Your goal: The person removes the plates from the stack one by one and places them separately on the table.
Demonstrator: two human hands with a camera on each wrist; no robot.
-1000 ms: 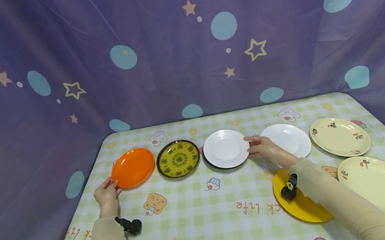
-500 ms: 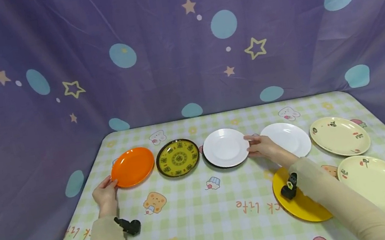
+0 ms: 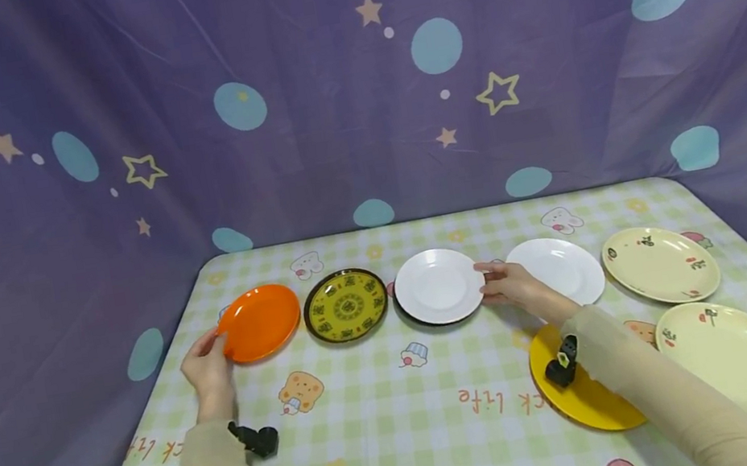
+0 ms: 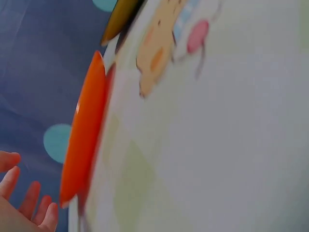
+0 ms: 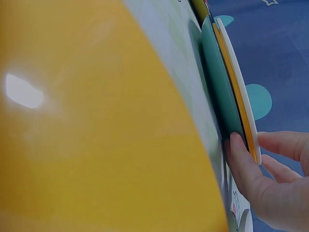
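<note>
An orange plate (image 3: 260, 323) lies at the table's far left. My left hand (image 3: 208, 373) is at its left rim; in the left wrist view that hand (image 4: 29, 205) has its fingers spread, close to the plate's edge (image 4: 84, 137) with a small gap. My right hand (image 3: 518, 290) pinches the right rim of a small stack topped by a white plate (image 3: 439, 285). From the right wrist side, the hand (image 5: 275, 183) grips the stack's edge: a green plate (image 5: 219, 79) below, a yellow one (image 5: 235, 84) between, the white one (image 5: 241, 82) on top.
An olive patterned plate (image 3: 345, 306) sits between the orange plate and the stack. Another white plate (image 3: 558, 269) lies behind my right wrist. A yellow plate (image 3: 584, 403) is under my right forearm. Two cream oval plates (image 3: 661, 265) stand at the right.
My left fingers have come off the orange plate's rim, and the hand has shifted slightly right and up. The right hand keeps its grip on the stack, without visible movement.
</note>
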